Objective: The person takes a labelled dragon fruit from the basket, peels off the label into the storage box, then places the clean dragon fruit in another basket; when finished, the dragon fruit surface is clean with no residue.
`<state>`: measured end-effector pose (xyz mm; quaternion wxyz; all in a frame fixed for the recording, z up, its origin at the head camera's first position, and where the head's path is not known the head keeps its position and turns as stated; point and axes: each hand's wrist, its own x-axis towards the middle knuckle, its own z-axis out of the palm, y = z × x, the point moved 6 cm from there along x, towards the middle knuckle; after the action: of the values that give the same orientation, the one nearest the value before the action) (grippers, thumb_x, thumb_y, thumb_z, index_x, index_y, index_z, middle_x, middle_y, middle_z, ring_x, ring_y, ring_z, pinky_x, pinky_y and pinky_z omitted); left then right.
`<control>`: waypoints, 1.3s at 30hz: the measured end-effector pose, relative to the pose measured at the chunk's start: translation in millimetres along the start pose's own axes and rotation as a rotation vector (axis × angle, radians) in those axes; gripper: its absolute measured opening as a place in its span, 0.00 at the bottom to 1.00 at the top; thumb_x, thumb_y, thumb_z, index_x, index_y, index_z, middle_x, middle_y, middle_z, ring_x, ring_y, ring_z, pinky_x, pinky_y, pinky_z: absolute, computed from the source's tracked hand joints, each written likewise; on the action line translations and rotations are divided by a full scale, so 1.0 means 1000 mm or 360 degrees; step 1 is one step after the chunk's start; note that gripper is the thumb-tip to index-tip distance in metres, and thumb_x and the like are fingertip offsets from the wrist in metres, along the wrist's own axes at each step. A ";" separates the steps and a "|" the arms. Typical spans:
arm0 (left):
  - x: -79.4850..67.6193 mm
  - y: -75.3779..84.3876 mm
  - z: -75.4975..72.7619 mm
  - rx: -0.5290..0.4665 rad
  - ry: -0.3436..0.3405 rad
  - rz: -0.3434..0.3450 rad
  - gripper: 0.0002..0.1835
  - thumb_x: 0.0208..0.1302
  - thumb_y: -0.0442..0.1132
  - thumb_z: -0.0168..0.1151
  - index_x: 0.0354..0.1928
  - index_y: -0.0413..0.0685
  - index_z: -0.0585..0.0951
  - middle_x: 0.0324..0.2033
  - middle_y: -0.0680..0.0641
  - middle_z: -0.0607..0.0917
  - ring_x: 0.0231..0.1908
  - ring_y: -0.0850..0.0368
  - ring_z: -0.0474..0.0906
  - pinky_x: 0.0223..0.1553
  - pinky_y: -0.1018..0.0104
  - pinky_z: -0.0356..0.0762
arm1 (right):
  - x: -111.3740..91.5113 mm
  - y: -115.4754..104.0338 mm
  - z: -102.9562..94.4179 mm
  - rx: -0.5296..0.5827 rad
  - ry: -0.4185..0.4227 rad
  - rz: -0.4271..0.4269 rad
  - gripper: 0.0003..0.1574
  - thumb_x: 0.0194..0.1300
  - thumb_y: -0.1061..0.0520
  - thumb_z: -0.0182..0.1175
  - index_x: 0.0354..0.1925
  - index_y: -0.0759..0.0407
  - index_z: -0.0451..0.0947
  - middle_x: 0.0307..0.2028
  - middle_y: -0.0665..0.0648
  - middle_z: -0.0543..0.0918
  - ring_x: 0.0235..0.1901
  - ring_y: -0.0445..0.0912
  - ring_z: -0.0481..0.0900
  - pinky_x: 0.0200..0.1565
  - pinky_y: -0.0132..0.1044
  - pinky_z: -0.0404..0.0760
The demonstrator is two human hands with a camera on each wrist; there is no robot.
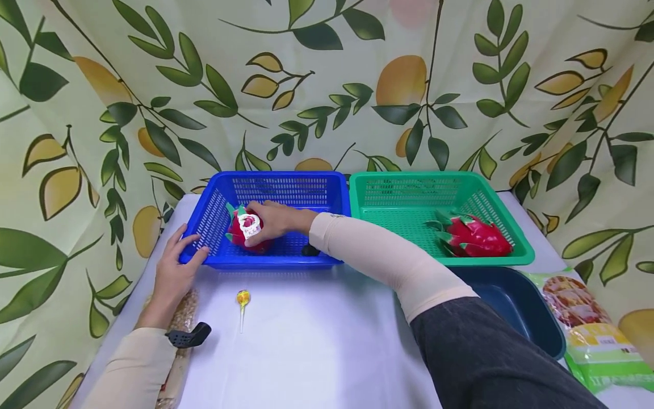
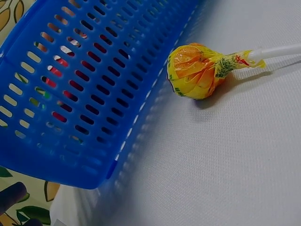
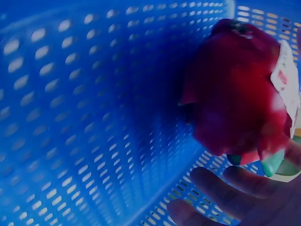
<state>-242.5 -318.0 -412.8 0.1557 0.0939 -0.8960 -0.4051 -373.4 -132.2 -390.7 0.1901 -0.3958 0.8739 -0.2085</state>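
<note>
Inside the blue basket (image 1: 286, 264), my right hand (image 1: 273, 220) holds a red dragon fruit (image 3: 235, 89) with green scale tips and a white label, its thumb and fingers around the fruit. In the right wrist view the fruit is close to the basket's slotted wall. My left hand (image 1: 176, 264) is at the basket's front left corner, fingers fairly straight and the fingertips by the rim. A lollipop (image 2: 193, 70) in a yellow and orange wrapper lies on the white table in front of the basket. A small black thing (image 1: 309, 250) sits in the basket, partly hidden by my right arm.
To the right, a green basket (image 1: 393, 213) holds another dragon fruit (image 1: 477, 237). In front of it stands a dark blue tub (image 1: 511, 307), partly covered by my right sleeve. A food packet (image 1: 598, 341) lies at far right. Another packet (image 1: 186, 309) lies under my left forearm.
</note>
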 end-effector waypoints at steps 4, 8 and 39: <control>-0.001 0.000 -0.002 -0.0036 -0.0012 -0.0017 0.28 0.69 0.48 0.57 0.66 0.41 0.71 0.74 0.50 0.51 0.71 0.39 0.44 0.59 0.35 0.56 | 0.001 0.001 -0.001 -0.0080 -0.0028 -0.0002 0.50 0.54 0.36 0.69 0.67 0.45 0.57 0.51 0.56 0.70 0.48 0.46 0.70 0.44 0.35 0.76; 0.003 0.004 0.001 -0.0063 -0.0022 -0.0006 0.28 0.70 0.48 0.57 0.66 0.41 0.71 0.74 0.49 0.51 0.71 0.38 0.44 0.59 0.36 0.57 | -0.002 0.015 -0.010 -0.0053 -0.0090 -0.0050 0.49 0.54 0.41 0.71 0.67 0.43 0.56 0.54 0.54 0.70 0.51 0.46 0.68 0.49 0.36 0.74; -0.001 -0.003 -0.004 -0.0035 -0.0042 -0.0024 0.28 0.69 0.49 0.57 0.66 0.43 0.71 0.74 0.50 0.50 0.71 0.39 0.43 0.61 0.36 0.53 | -0.019 0.038 -0.006 -0.0053 -0.0284 -0.0232 0.58 0.53 0.45 0.73 0.73 0.32 0.50 0.64 0.54 0.62 0.62 0.50 0.60 0.55 0.40 0.71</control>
<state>-240.3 -322.5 -412.6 0.1419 0.0938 -0.8927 -0.4172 -387.8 -93.1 -402.5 0.2447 -0.4784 0.8258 -0.1711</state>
